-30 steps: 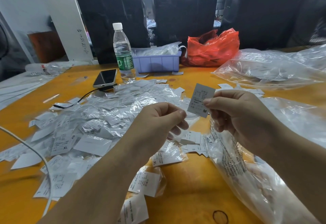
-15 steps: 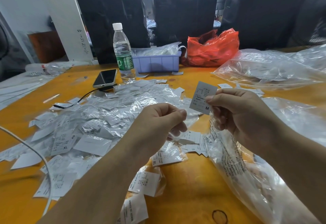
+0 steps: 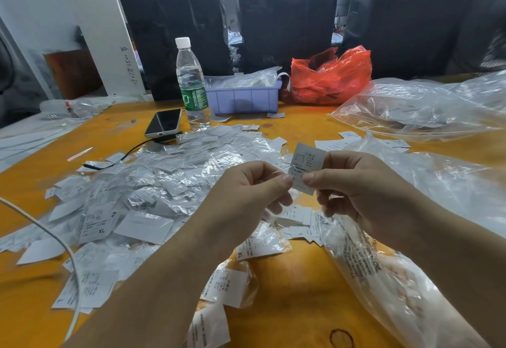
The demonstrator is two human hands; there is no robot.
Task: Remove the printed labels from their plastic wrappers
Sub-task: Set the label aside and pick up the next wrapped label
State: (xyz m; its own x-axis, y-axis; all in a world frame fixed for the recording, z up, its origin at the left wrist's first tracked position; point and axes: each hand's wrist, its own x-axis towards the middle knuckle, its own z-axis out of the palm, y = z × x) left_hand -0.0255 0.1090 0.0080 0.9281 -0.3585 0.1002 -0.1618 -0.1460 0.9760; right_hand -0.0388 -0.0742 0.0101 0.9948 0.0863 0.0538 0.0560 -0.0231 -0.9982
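Note:
Above the orange table [image 3: 295,287] I hold a small white printed label [image 3: 308,165] in a thin clear wrapper. My right hand [image 3: 358,191] pinches its right side between thumb and forefinger. My left hand [image 3: 252,191] pinches the left edge, where a sliver of clear plastic shows. A wide heap of wrapped labels and loose wrappers [image 3: 142,194] covers the table on the left. More labels [image 3: 227,287] lie between my forearms.
A water bottle [image 3: 191,84], a phone [image 3: 164,123] with a black cable, a purple bin [image 3: 243,98] and a red bag [image 3: 331,76] stand at the back. Large clear plastic bags [image 3: 421,106] lie on the right. A white cable [image 3: 54,238] crosses the left. A black rubber band [image 3: 341,338] lies near the front edge.
My hands have come together. The left hand now pinches the label's left edge, and the label has tilted and dropped slightly toward the middle.

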